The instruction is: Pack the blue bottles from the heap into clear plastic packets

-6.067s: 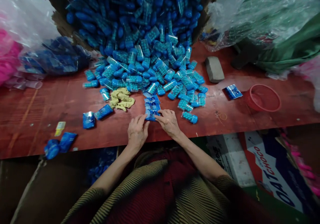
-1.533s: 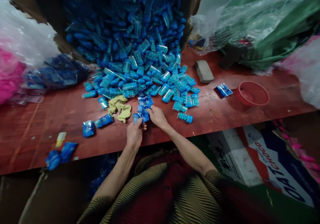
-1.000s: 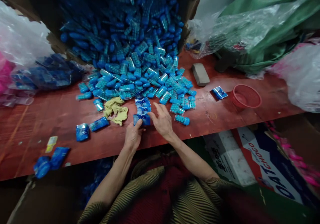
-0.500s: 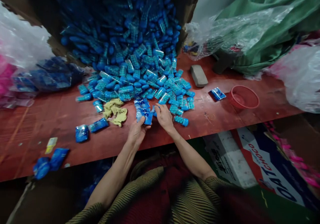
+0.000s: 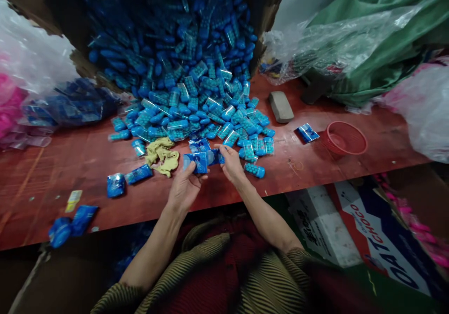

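Note:
My left hand [image 5: 183, 188] is lifted a little above the red table [image 5: 52, 164] and grips a blue packet [image 5: 195, 161]. Beside it, my right hand [image 5: 232, 163] pinches the end of another blue packet [image 5: 214, 156] that touches the first. Just beyond them lie a few more flat blue packets [image 5: 199, 145]. A big heap of clear tubes filled with blue beads [image 5: 196, 94] spills from a cardboard box [image 5: 80, 64] toward my hands.
A yellow cloth [image 5: 162, 154] lies left of my hands. Loose blue packets [image 5: 124, 179] sit further left and one [image 5: 307, 132] to the right. A red basket [image 5: 344, 138] and a grey block [image 5: 281, 106] are at right. Plastic bags [image 5: 336, 33] line the back.
Both hands have lifted packets off the short stack on the table. My left hand turned palm up with its packet and my right hand closed on a second one.

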Motion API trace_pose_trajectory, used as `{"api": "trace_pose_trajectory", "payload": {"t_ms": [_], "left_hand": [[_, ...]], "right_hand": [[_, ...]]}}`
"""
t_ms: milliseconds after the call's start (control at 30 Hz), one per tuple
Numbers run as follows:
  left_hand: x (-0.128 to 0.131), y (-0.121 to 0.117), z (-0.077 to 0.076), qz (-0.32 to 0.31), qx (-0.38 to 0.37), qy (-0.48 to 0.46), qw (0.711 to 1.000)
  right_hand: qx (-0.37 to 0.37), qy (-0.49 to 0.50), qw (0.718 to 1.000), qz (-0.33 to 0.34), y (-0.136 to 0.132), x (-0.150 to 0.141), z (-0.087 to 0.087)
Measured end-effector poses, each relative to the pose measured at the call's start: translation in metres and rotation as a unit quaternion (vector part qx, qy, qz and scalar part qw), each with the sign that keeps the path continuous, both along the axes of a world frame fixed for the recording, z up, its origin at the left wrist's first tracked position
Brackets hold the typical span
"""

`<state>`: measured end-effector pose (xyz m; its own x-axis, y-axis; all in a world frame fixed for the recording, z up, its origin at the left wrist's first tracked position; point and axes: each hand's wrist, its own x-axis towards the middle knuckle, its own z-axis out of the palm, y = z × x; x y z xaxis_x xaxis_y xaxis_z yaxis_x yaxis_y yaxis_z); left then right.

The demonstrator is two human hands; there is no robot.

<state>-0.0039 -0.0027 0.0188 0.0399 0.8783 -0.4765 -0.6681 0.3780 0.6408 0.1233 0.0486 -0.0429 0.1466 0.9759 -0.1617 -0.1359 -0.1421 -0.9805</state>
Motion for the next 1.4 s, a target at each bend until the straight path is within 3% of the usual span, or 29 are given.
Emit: {"api": "trace_pose_trajectory", "payload": {"t_ms": [100,200,267,367,467,533,700,967,1167,1400], "left_hand": [[-0.003,0.001,0.001,-0.009,0.015,-0.002,1.0],[-0.002,0.012,-0.017,0.008,-0.047,-0.002,0.999],[-0.002,0.019,-0.031,0.028,-0.09,0.008,0.995],[-0.003,0.025,-0.041,0.035,-0.09,0.026,0.995],[-0.001,0.022,-0.041,0.039,-0.084,0.051,0.994],[0.001,0.018,-0.038,0.046,-0.077,0.078,0.993],[0.01,0.006,-0.03,0.069,-0.006,0.128,0.989],[0.021,0.006,-0.023,0.101,-0.009,0.121,0.988],[0.021,0.004,-0.024,0.102,-0.026,0.119,0.987],[0.019,0.004,-0.028,0.083,-0.051,0.081,0.992]], "right_hand": [[-0.037,0.064,0.995,0.066,-0.006,-0.017,-0.001],[-0.031,0.073,0.987,0.138,-0.014,-0.025,-0.001],[-0.017,0.013,0.988,0.153,-0.019,-0.02,0.003],[0.036,-0.147,0.978,0.143,-0.023,-0.003,0.015],[0.07,-0.222,0.968,0.098,-0.025,0.012,0.027],[0.044,-0.194,0.976,0.088,-0.025,0.014,0.029],[-0.025,-0.045,0.987,0.155,-0.027,0.001,0.02],[0.035,-0.083,0.994,0.066,-0.04,-0.017,0.017],[-0.015,-0.014,0.994,0.105,-0.042,-0.022,0.021],[0.022,-0.135,0.989,0.062,-0.051,-0.024,0.026]]}}
